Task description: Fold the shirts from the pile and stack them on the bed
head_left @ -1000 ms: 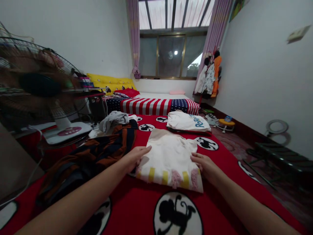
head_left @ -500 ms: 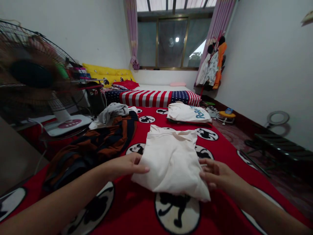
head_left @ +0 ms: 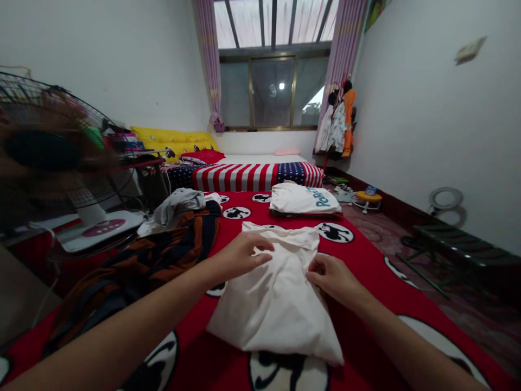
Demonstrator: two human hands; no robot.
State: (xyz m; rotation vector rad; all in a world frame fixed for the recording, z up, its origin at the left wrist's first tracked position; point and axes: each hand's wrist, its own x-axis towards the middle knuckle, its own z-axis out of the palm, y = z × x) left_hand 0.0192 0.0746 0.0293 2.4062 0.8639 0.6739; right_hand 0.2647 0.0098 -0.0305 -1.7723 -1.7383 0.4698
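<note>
A folded cream garment (head_left: 277, 293) lies on the red bedspread (head_left: 366, 260) with black-and-white cartoon patches. My left hand (head_left: 240, 255) rests on its upper left part, fingers bent and pressing the cloth. At its right edge, my right hand (head_left: 331, 277) pinches the fabric with closed fingers. Behind it sits a folded white shirt with blue lettering (head_left: 303, 198).
A heap of dark orange-and-navy clothes (head_left: 163, 250) and a grey garment (head_left: 177, 201) lie left. A running fan (head_left: 52, 163) stands at far left. A striped bed (head_left: 252, 175) is beyond, a dark folding stand (head_left: 459, 252) and a hanging clothes rack (head_left: 337, 119) to the right.
The garment, flat with its yellow and pink hem showing, has been folded over into a plain cream bundle. Both hands moved from its sides up onto its far end.
</note>
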